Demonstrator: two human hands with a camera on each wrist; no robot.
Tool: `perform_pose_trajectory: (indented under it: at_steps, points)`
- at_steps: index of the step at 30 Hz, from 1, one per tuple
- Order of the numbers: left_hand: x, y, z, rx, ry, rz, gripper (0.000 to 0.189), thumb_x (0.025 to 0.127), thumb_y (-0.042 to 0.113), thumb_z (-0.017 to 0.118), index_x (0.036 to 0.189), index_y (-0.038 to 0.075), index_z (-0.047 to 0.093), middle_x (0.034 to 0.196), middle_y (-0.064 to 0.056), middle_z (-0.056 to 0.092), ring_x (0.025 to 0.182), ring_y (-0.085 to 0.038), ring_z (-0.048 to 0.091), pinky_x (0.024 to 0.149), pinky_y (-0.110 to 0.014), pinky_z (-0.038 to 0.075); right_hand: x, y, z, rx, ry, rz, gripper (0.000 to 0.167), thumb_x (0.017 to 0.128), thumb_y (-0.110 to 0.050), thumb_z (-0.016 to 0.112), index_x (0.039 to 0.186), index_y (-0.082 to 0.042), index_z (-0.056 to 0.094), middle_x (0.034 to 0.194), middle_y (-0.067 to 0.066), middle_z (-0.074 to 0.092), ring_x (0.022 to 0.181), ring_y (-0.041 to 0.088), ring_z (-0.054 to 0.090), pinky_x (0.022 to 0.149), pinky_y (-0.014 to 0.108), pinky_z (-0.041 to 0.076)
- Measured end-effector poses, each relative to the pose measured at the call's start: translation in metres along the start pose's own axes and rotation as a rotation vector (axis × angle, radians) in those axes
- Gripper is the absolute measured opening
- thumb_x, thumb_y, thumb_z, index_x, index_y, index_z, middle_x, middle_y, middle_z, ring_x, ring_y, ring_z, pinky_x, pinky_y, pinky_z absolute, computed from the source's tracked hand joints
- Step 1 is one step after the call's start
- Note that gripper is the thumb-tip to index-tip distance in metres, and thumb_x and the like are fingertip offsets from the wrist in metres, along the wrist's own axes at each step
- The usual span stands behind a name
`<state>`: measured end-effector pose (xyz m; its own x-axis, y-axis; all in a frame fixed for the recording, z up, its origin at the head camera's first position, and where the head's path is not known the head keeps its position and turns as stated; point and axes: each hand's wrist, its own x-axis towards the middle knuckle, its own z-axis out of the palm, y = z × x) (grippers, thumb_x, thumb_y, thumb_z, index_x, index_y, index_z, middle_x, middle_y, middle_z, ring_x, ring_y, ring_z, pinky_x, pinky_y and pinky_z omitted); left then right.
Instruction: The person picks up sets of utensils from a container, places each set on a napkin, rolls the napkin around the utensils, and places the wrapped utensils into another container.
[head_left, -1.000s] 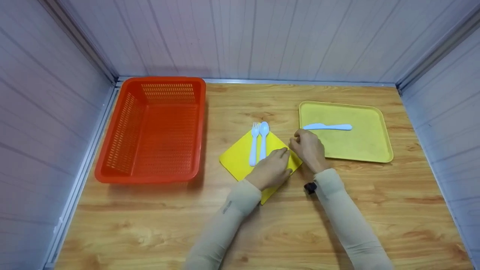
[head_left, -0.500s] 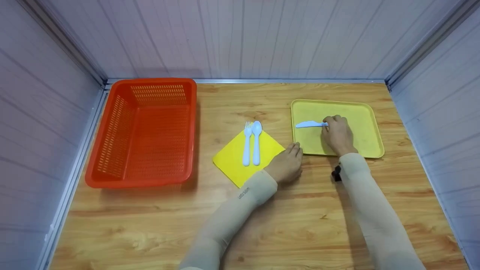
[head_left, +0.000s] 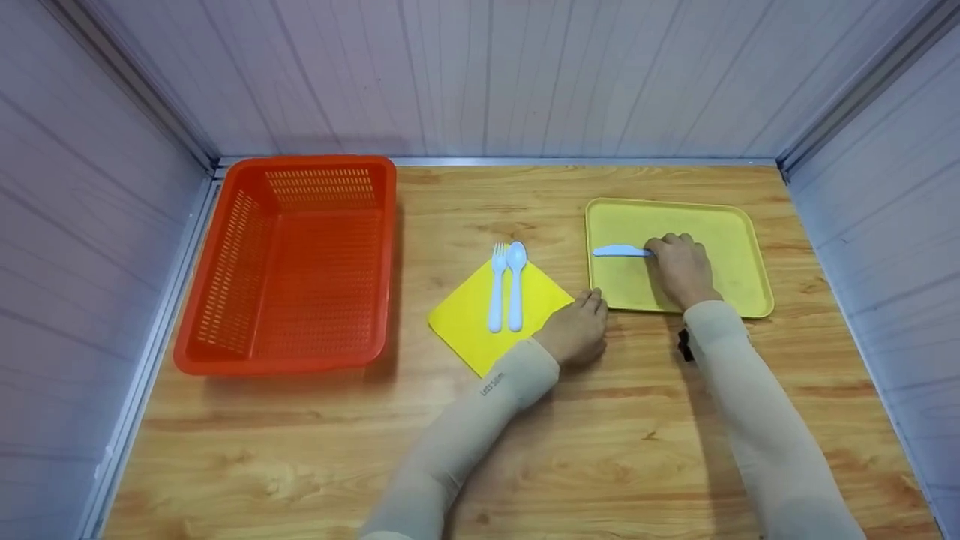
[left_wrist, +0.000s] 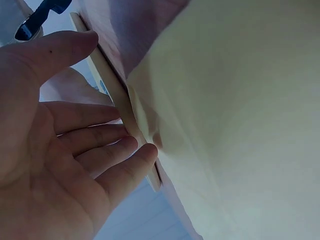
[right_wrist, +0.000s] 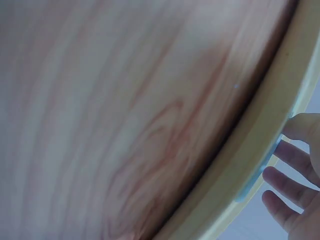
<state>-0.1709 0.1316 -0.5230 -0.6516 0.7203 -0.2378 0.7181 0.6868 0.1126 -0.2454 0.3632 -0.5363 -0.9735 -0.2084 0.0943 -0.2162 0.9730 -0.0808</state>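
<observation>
My right hand (head_left: 684, 268) is over the yellow tray (head_left: 739, 281), thumb and fingers at the handle of a light blue plastic knife (head_left: 619, 250). The handle is mostly hidden under the hand; the blade points left. In the right wrist view the fingers (right_wrist: 285, 187) meet the knife (right_wrist: 250, 181) behind the tray's rim. My left hand (head_left: 576, 330) lies flat with straight fingers over the right corner of a yellow napkin (head_left: 461, 322), fingertips close to the tray's left edge. A light blue fork (head_left: 496, 300) and spoon (head_left: 514, 300) lie side by side on the napkin.
On the left stands a deep orange basket (head_left: 322, 285) with slotted walls. Panel walls (head_left: 465, 82) enclose the wooden table (head_left: 300, 450) at the back and both sides. A dark wrist camera (head_left: 685, 345) sits under the right sleeve.
My right hand has moved from the napkin's right corner onto the tray and taken hold of the knife's handle. The left hand has slid right, uncovering the spoon's handle. The view has shifted slightly.
</observation>
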Motion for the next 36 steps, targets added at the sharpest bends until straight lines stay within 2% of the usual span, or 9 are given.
perform_pose_trajectory:
  at_steps: [6, 9, 14, 16, 19, 24, 28, 32, 36]
  points:
    - [-0.005, -0.005, 0.0, -0.027, 0.022, 0.008, 0.058, 0.105, 0.031, 0.045, 0.152, -0.002, 0.035, 0.158, -0.019, 0.031, 0.147, -0.03, 0.026, 0.117, -0.032, 0.019, 0.0, -0.001, 0.0, -0.086, -0.042, -0.088, 0.02, 0.098, 0.002, 0.06, 0.118, 0.002, 0.063, 0.109, 0.026, 0.061, 0.101, 0.046, 0.057, 0.085, 0.063, 0.046]
    - [-0.011, -0.011, 0.0, -0.048, 0.059, 0.013, 0.056, 0.104, 0.031, 0.046, 0.15, -0.001, 0.04, 0.156, -0.019, 0.036, 0.145, -0.03, 0.03, 0.117, -0.032, 0.022, 0.0, -0.005, 0.0, -0.073, 0.003, -0.126, 0.018, 0.098, 0.0, 0.06, 0.115, 0.004, 0.063, 0.105, 0.026, 0.061, 0.097, 0.045, 0.058, 0.08, 0.061, 0.048]
    - [-0.031, -0.028, -0.003, -0.105, 0.13, -0.018, 0.05, 0.103, 0.033, 0.052, 0.144, 0.003, 0.051, 0.149, -0.016, 0.045, 0.14, -0.03, 0.04, 0.113, -0.034, 0.032, -0.001, -0.019, -0.002, 0.067, 0.189, -0.163, 0.016, 0.093, -0.006, 0.065, 0.101, 0.008, 0.065, 0.088, 0.023, 0.061, 0.074, 0.039, 0.06, 0.061, 0.052, 0.052]
    - [-0.042, -0.036, -0.005, -0.136, 0.157, -0.047, 0.048, 0.103, 0.034, 0.053, 0.141, 0.005, 0.054, 0.148, -0.015, 0.046, 0.138, -0.03, 0.041, 0.11, -0.036, 0.037, -0.001, -0.03, -0.005, 0.142, 0.232, -0.132, 0.017, 0.091, -0.007, 0.065, 0.098, 0.009, 0.066, 0.084, 0.021, 0.061, 0.067, 0.035, 0.059, 0.058, 0.049, 0.052]
    - [-0.063, -0.049, -0.006, -0.172, 0.194, -0.1, 0.047, 0.102, 0.035, 0.056, 0.14, 0.006, 0.056, 0.146, -0.014, 0.049, 0.136, -0.029, 0.043, 0.107, -0.038, 0.041, -0.001, -0.053, -0.011, 0.255, 0.236, -0.035, 0.019, 0.089, -0.009, 0.064, 0.096, 0.009, 0.066, 0.084, 0.02, 0.061, 0.068, 0.033, 0.059, 0.059, 0.048, 0.052]
    - [-0.099, -0.071, -0.002, -0.251, 0.217, -0.226, 0.044, 0.102, 0.032, 0.058, 0.136, 0.004, 0.058, 0.138, -0.014, 0.056, 0.126, -0.03, 0.052, 0.101, -0.04, 0.045, -0.002, -0.096, -0.016, 0.386, 0.166, 0.083, 0.022, 0.09, -0.011, 0.063, 0.097, 0.009, 0.067, 0.088, 0.022, 0.064, 0.075, 0.034, 0.063, 0.064, 0.045, 0.054]
    - [-0.121, -0.083, 0.003, -0.319, 0.174, -0.339, 0.035, 0.1, 0.028, 0.059, 0.122, 0.002, 0.064, 0.121, -0.013, 0.06, 0.105, -0.03, 0.056, 0.091, -0.041, 0.049, -0.002, -0.127, -0.015, 0.467, 0.06, 0.153, 0.021, 0.091, -0.014, 0.062, 0.098, 0.005, 0.067, 0.088, 0.018, 0.066, 0.07, 0.027, 0.062, 0.06, 0.039, 0.053]
    - [-0.133, -0.089, 0.008, -0.355, 0.127, -0.42, 0.029, 0.098, 0.025, 0.061, 0.114, 0.002, 0.067, 0.108, -0.011, 0.058, 0.094, -0.029, 0.053, 0.084, -0.042, 0.048, 0.0, -0.15, -0.009, 0.526, -0.043, 0.212, 0.019, 0.092, -0.016, 0.063, 0.096, 0.002, 0.066, 0.084, 0.013, 0.066, 0.064, 0.021, 0.06, 0.055, 0.032, 0.051]
    - [-0.137, -0.09, 0.011, -0.407, 0.049, -0.454, 0.03, 0.097, 0.024, 0.062, 0.116, 0.001, 0.066, 0.111, -0.012, 0.056, 0.094, -0.028, 0.05, 0.085, -0.042, 0.047, 0.003, -0.168, 0.002, 0.545, -0.126, 0.233, 0.018, 0.092, -0.017, 0.062, 0.095, 0.0, 0.066, 0.081, 0.012, 0.066, 0.063, 0.018, 0.061, 0.053, 0.029, 0.05]
